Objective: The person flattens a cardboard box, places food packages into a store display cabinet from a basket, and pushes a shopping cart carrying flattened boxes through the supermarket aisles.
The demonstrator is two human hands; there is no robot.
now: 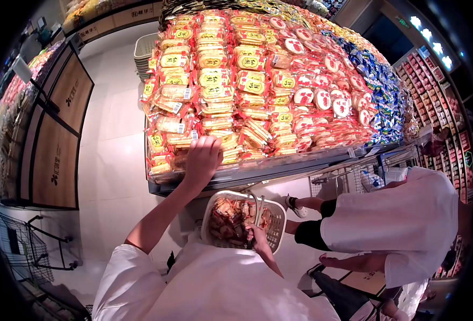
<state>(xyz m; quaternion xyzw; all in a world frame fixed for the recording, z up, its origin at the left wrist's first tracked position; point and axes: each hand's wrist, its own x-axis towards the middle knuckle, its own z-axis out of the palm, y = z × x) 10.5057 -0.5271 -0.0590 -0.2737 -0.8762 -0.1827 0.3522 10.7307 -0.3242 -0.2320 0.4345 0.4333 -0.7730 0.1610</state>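
Observation:
My left hand (204,156) is over the near edge of a sloping display of snacks, its fingers curled down among the packets. Its fingertips are hidden, so what they hold, if anything, cannot be made out. Around it lie red-and-clear packets with yellow labels (213,78) and pale flat biscuits inside. My right hand (256,235) is closed round the handle (259,209) of a cream plastic basket (277,227) in front of my body. Several small wrapped snacks (227,215) in red and brown fill part of the basket.
A person in a white shirt (391,216) stands close on my right, beside a wire shopping cart (362,176). White-wrapped round snacks (322,99) and blue packets (372,80) fill the display's right. Stacked baskets (144,48) stand behind its left corner. Another cart (30,249) is at left.

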